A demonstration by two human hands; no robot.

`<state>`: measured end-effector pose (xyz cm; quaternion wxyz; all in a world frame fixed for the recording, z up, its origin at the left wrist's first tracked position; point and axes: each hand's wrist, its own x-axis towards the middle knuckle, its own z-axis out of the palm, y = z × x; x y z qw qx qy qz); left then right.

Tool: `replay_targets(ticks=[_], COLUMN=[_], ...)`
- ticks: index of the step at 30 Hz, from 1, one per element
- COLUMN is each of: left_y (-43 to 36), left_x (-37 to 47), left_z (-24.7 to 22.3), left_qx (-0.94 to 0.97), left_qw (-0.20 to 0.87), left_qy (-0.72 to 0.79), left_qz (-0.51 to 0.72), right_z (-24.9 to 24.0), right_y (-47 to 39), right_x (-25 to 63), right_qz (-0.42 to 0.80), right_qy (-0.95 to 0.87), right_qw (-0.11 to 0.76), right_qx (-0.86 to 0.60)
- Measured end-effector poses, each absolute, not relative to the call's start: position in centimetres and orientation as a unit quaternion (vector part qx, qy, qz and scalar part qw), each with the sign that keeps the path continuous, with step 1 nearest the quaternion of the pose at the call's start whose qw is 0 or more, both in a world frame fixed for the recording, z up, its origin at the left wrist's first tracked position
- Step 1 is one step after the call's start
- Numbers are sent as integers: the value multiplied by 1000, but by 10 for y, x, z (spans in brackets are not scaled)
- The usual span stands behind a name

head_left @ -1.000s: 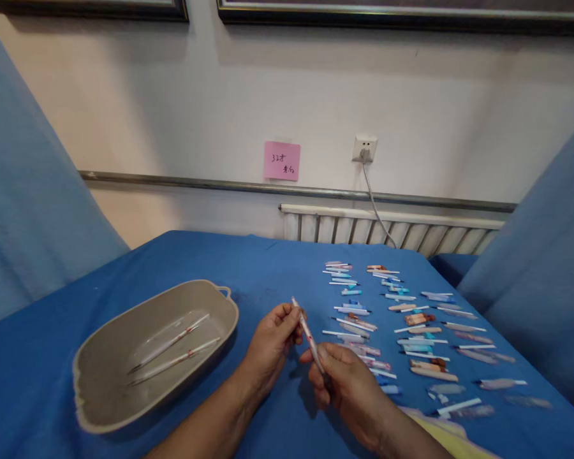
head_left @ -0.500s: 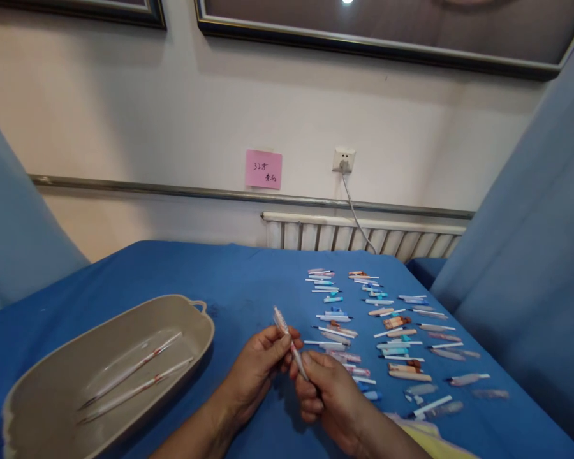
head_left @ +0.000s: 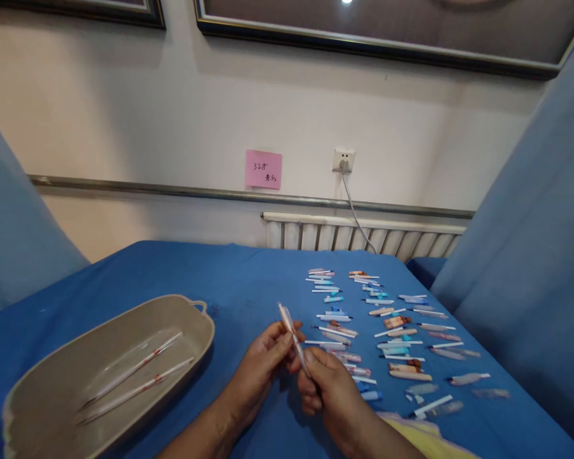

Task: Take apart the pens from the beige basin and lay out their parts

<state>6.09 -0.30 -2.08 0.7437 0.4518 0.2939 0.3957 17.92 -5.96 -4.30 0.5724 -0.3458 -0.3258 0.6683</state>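
Between my two hands is a slim whitish pen point(head_left: 287, 317) with reddish marks, tilted with its upper end pointing away from me. My left hand point(head_left: 263, 357) pinches it around the middle with thumb and fingers. My right hand point(head_left: 328, 386) is closed around its lower end, which is partly hidden by the fingers. To the left, a beige basin point(head_left: 43, 373) holds two long pens point(head_left: 134, 390) with red parts, lying side by side. Right of my hands, rows of pen parts point(head_left: 399, 350) lie on the blue cloth: white tubes, clear, blue, tan and brown pieces.
A blue cloth point(head_left: 239, 274) covers the table. Something yellow point(head_left: 425, 440) lies by my right forearm. Behind the table are a radiator point(head_left: 316, 233), a rail point(head_left: 182, 190), a pink note point(head_left: 263, 169) and a socket point(head_left: 344, 159) with a cord. Blue curtains point(head_left: 526, 210) hang at both sides.
The pen in my hands has shifted slightly to the right and turned a little. Both hands have moved slightly with it; the basin and the laid-out parts stay as they were.
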Motion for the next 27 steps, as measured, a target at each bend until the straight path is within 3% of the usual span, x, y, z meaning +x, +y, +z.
replay_targets(ticks=[27], left_y=[-2], left_x=[58], left_z=[-17], left_qx=[431], left_qw=[773], left_qy=[281], left_qz=[371], right_z=[-39], right_y=[-62], right_x=[181], right_qz=[689], right_qy=[-303], right_qw=[562], right_qx=[-343])
